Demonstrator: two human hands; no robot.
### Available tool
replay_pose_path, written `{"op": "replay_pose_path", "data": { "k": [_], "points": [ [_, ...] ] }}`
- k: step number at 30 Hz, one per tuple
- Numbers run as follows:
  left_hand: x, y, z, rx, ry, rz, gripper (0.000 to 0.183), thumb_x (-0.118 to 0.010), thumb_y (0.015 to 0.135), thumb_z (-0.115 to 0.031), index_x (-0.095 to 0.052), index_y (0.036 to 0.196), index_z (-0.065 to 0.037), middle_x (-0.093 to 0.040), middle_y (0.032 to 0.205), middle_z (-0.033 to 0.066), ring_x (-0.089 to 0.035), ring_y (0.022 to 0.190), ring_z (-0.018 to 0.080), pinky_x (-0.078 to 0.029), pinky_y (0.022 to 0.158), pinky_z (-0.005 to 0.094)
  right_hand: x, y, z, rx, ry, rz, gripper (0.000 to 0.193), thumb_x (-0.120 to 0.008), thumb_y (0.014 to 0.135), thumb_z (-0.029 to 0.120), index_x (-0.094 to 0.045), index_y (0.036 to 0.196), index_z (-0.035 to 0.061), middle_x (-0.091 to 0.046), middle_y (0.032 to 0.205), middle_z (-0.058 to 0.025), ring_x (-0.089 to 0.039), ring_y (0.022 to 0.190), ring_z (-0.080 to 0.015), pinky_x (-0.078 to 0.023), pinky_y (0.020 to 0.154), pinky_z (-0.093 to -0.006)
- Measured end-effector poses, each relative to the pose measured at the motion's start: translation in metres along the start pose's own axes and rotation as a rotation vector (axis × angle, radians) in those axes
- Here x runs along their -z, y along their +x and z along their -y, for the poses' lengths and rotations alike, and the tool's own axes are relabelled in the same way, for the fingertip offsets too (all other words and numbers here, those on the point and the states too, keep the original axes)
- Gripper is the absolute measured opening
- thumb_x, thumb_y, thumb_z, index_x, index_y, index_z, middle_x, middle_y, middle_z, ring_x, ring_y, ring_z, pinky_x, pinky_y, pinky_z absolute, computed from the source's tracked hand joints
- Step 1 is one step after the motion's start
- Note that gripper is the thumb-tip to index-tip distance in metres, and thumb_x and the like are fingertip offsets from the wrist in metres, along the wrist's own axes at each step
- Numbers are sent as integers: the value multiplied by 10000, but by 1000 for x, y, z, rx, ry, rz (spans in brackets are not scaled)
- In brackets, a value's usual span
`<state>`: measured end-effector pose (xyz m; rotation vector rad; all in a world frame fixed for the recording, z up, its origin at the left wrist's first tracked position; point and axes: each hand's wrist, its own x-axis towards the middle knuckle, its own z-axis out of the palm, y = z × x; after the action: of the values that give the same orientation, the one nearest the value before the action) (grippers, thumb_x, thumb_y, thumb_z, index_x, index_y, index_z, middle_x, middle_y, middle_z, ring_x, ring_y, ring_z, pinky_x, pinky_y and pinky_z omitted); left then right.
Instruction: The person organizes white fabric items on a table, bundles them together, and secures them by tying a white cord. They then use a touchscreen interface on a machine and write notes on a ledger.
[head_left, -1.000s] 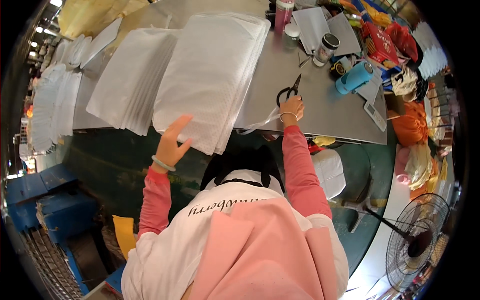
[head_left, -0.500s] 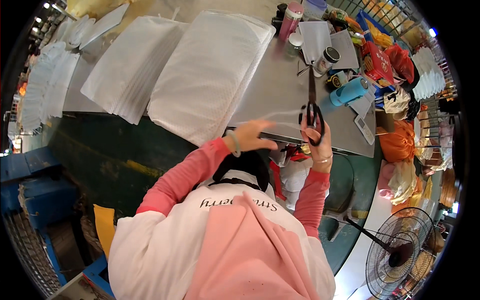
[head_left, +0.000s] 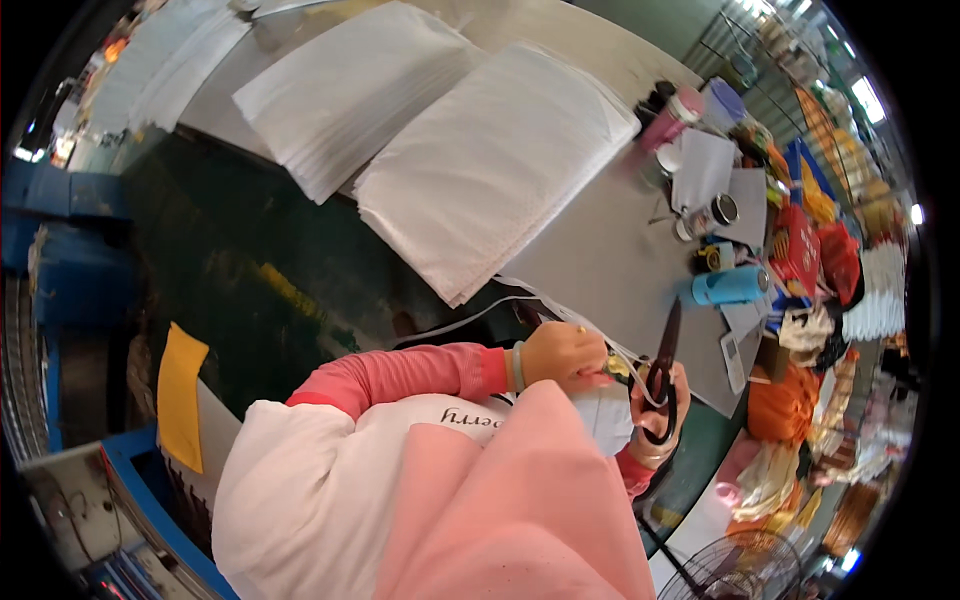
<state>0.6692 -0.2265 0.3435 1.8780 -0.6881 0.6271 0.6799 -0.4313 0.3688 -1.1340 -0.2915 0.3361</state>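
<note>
My right hand (head_left: 676, 405) is wrapped round the dark handles of a pair of scissors (head_left: 668, 345), whose blades point up toward the table. A thin white strip (head_left: 590, 327) runs from the table edge to the scissors' handles and my right fingers. Just left of it, my left hand (head_left: 562, 352) is closed like a fist in front of my chest, its inner fingers turned away. What those fingers hold, if anything, is hidden. Beyond my hands, a thick stack of white sheets or bags (head_left: 500, 170) lies on the grey table (head_left: 580, 245), slightly over its near edge.
A second white stack (head_left: 350, 95) lies to the left. At the table's right are a blue bottle (head_left: 728, 286), a pink bottle (head_left: 672, 118), a glass jar (head_left: 708, 217) and a white handheld device (head_left: 733, 362). A fan (head_left: 745, 570) stands at lower right, blue crates (head_left: 85, 275) at left.
My left hand has gone from outstretched to closed and come nearer my body. My right hand with the scissors has dropped toward me. The whole view has turned, swinging the table rightward.
</note>
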Motion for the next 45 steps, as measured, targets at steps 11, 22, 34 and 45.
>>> {"op": "replay_pose_path", "data": {
  "k": [11,22,34,45],
  "points": [
    [29,-18,-35,80,19,338,184,-630,724,-189,-500,714,-60,-447,697,58,-522,575,230,-409,509,329,-37,-15,9,68,96,1,777,-863,470,182,-416,1077,-7,-518,672,-99,-442,393,-87,-290,324,-169],
    [203,-117,-50,738,-647,-13,175,-421,737,-46,-510,589,-18,-509,580,50,-489,537,113,-401,520,232,-61,-23,-7,-256,-613,50,557,-698,631,-20,-450,1127,21,-562,784,-35,-519,650,-63,-392,562,-155],
    [377,-313,-138,139,-807,-1130,180,-500,870,-236,-570,936,-84,-405,590,6,-387,556,106,-369,694,275,43,-28,-103,-339,-754,-289,344,-643,719,12,-503,1033,-10,-611,747,-66,-570,628,-100,-414,504,-195],
    [393,-340,-184,19,-408,-1378,487,-531,848,-242,-371,1298,-148,-401,664,3,-403,622,107,-357,728,309,37,93,-162,83,-1619,-360,319,-627,763,148,-547,1041,12,-582,989,-134,-557,906,-168,-454,769,-287]
  ]
}}
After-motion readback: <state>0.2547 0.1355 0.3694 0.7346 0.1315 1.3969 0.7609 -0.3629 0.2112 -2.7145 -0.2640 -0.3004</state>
